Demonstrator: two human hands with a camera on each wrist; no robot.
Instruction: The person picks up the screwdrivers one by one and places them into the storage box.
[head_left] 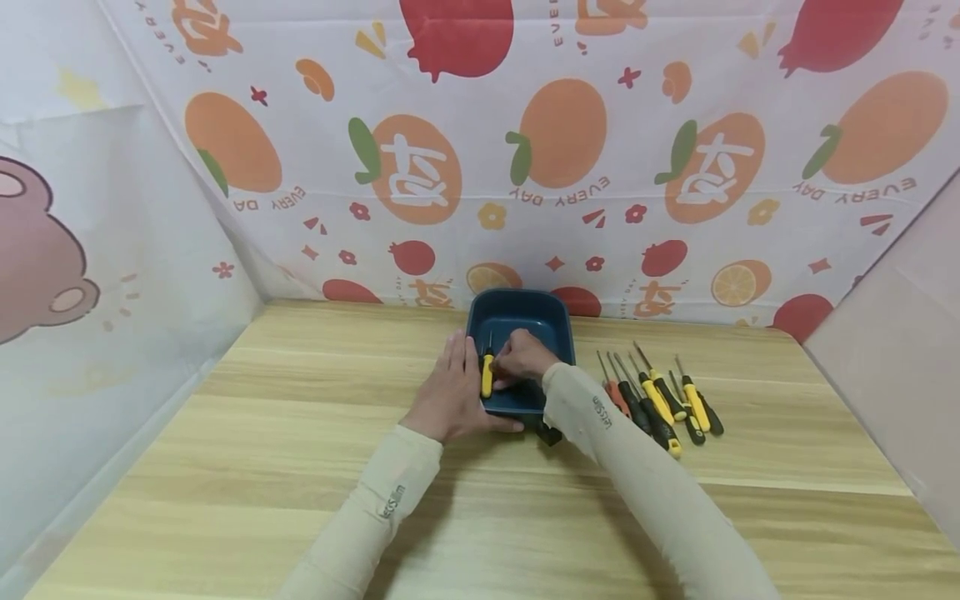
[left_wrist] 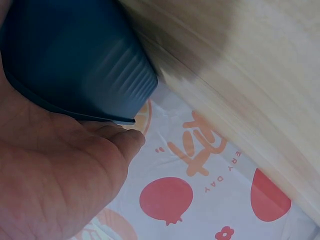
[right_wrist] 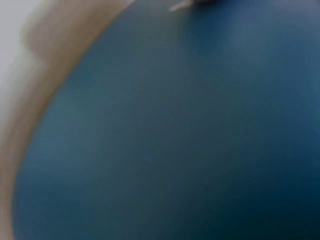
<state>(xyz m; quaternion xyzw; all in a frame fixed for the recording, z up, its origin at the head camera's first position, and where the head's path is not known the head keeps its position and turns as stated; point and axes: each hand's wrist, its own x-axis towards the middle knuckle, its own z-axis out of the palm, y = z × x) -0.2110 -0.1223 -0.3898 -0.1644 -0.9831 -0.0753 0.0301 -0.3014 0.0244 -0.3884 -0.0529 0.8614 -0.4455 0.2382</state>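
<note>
At centre frame, brace the blue bin (head_left: 552, 332) with the left hand (head_left: 452, 393), fingers straight, settling the yellow-handled screwdriver (head_left: 487, 377) flat inside using the right hand (head_left: 524, 358), curled, hold impossible to tell.

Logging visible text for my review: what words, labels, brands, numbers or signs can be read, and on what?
"EVERY DAY": repeated across the patterned backdrop.
"LetsSlim": left sleeve and right sleeve; small, so exact spelling is uncertain.
Stylised characters on the printed oranges: I cannot read them.
Screwdrivers: any markings are too small to read.
</note>
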